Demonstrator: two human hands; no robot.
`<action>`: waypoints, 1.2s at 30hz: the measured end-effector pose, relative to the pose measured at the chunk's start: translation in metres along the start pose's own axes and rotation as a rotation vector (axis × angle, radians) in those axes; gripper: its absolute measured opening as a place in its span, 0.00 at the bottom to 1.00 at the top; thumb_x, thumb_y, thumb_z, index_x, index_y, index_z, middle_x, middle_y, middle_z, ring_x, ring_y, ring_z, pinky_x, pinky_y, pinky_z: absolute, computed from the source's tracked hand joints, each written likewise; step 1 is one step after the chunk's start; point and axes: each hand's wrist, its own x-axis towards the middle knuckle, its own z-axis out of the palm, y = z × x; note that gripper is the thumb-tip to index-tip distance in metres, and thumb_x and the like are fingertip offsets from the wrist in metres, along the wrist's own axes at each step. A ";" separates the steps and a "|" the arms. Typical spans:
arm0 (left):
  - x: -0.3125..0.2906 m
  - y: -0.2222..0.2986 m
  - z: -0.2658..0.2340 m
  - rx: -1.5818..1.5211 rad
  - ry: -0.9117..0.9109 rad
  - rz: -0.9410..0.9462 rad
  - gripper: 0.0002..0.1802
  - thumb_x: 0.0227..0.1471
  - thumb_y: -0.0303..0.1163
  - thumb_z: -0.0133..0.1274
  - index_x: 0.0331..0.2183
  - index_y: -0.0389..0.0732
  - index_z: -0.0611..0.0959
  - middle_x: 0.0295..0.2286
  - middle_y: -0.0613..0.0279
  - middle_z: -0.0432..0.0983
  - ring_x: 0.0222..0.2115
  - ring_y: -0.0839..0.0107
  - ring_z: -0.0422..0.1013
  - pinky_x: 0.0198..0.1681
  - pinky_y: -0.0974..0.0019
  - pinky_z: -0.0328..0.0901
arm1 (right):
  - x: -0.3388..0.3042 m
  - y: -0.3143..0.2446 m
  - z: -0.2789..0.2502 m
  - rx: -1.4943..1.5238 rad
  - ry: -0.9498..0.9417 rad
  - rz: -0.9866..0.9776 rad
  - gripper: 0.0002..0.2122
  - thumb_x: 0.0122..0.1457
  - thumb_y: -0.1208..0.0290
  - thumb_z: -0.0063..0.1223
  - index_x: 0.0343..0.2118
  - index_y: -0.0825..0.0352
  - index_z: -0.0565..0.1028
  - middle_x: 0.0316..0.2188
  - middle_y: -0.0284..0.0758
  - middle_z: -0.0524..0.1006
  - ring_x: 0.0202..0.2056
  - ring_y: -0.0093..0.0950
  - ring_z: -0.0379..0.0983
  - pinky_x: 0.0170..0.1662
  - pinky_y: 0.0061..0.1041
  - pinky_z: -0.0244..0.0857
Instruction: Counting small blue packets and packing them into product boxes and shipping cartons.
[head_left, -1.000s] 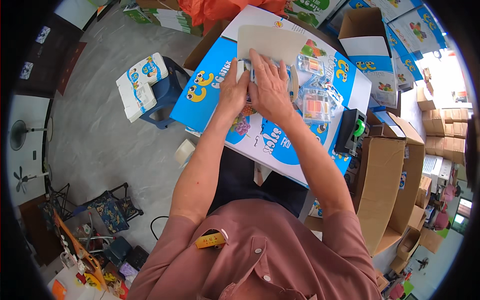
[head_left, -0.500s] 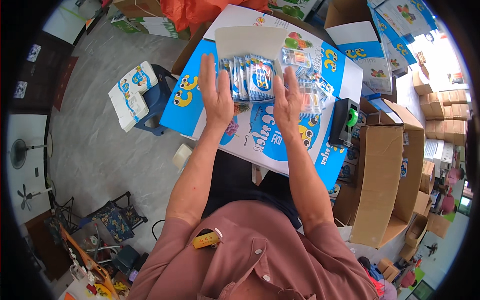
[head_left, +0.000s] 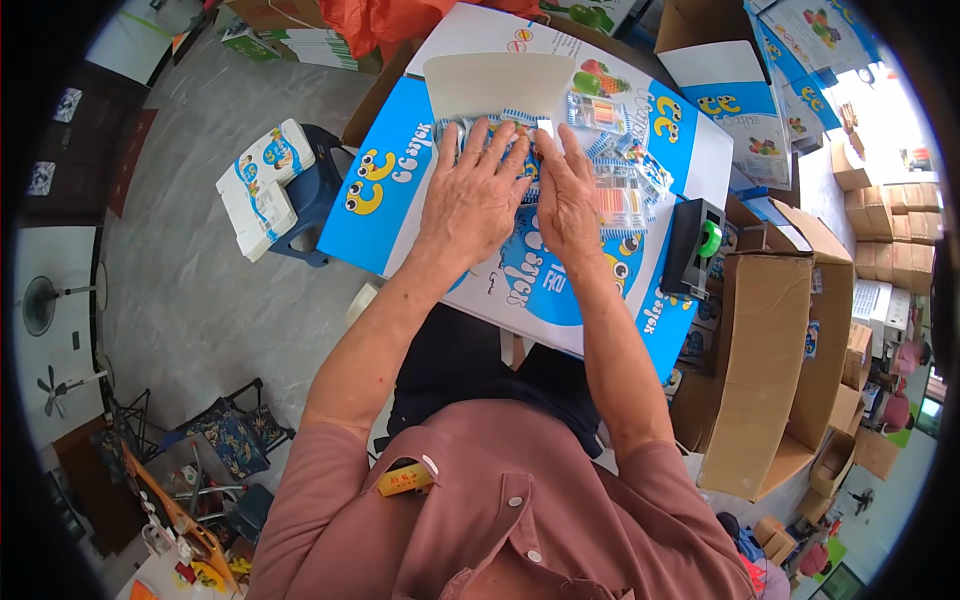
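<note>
A small white box with its lid (head_left: 500, 82) raised at the far side stands on a large blue-and-white carton (head_left: 370, 230). Blue-and-white snack packets (head_left: 512, 117) fill it, mostly hidden beneath my hands. My left hand (head_left: 465, 205) lies flat over the packets, fingers spread and pointing away from me. At the box's right end, my right hand (head_left: 570, 215) rests with fingers stretched out; its fingertips are by the right wall. Neither hand grips anything. Several loose clear packets with coloured sticks (head_left: 618, 200) lie just right of my right hand.
A black tape dispenser (head_left: 690, 245) with green tape stands at the carton's right edge. Beyond it is an open brown cardboard box (head_left: 760, 350). To the left, white-and-blue packages (head_left: 255, 190) sit on a dark blue stool (head_left: 318, 185). Orange plastic (head_left: 385, 30) lies at the back.
My hands have moved inward from both sides of the box. The left now lies over the packets, and the right has shifted slightly left to the box's right end.
</note>
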 end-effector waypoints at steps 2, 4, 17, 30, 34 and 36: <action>-0.001 -0.001 0.004 -0.009 0.011 0.001 0.28 0.66 0.44 0.46 0.62 0.42 0.73 0.63 0.55 0.66 0.66 0.53 0.57 0.71 0.41 0.43 | 0.001 -0.002 -0.008 -0.046 -0.023 -0.017 0.20 0.70 0.72 0.46 0.63 0.67 0.71 0.65 0.47 0.68 0.65 0.40 0.65 0.64 0.31 0.60; 0.000 -0.002 0.006 -0.013 0.033 0.009 0.28 0.66 0.43 0.47 0.62 0.42 0.74 0.62 0.54 0.68 0.66 0.52 0.58 0.71 0.41 0.43 | 0.003 -0.002 -0.014 -0.128 -0.057 -0.051 0.20 0.68 0.71 0.49 0.62 0.67 0.71 0.63 0.46 0.70 0.62 0.39 0.68 0.63 0.30 0.62; -0.006 -0.018 -0.019 -0.590 0.158 0.009 0.28 0.66 0.37 0.44 0.63 0.32 0.70 0.62 0.48 0.66 0.66 0.53 0.59 0.71 0.45 0.44 | 0.045 0.016 0.004 0.786 -0.125 0.458 0.25 0.66 0.68 0.54 0.63 0.72 0.66 0.52 0.42 0.76 0.48 0.23 0.76 0.51 0.19 0.70; 0.005 -0.038 0.017 -1.894 0.313 -0.803 0.28 0.67 0.37 0.49 0.63 0.37 0.69 0.56 0.56 0.71 0.57 0.68 0.70 0.58 0.67 0.65 | 0.054 0.028 0.016 0.949 -0.206 0.497 0.20 0.67 0.66 0.48 0.58 0.69 0.72 0.47 0.36 0.80 0.42 0.18 0.79 0.42 0.16 0.74; 0.010 -0.039 0.023 -1.654 0.291 -0.854 0.23 0.66 0.35 0.51 0.59 0.40 0.73 0.51 0.59 0.74 0.53 0.72 0.71 0.55 0.68 0.68 | 0.052 0.019 0.011 0.950 -0.162 0.552 0.18 0.64 0.68 0.48 0.54 0.69 0.75 0.40 0.33 0.80 0.38 0.18 0.74 0.41 0.18 0.70; 0.011 -0.042 0.023 -1.616 0.267 -0.889 0.21 0.65 0.34 0.52 0.57 0.41 0.75 0.49 0.60 0.74 0.51 0.74 0.72 0.53 0.68 0.68 | 0.053 0.024 0.014 0.943 -0.172 0.532 0.18 0.65 0.67 0.48 0.55 0.68 0.75 0.41 0.34 0.80 0.38 0.17 0.76 0.40 0.17 0.72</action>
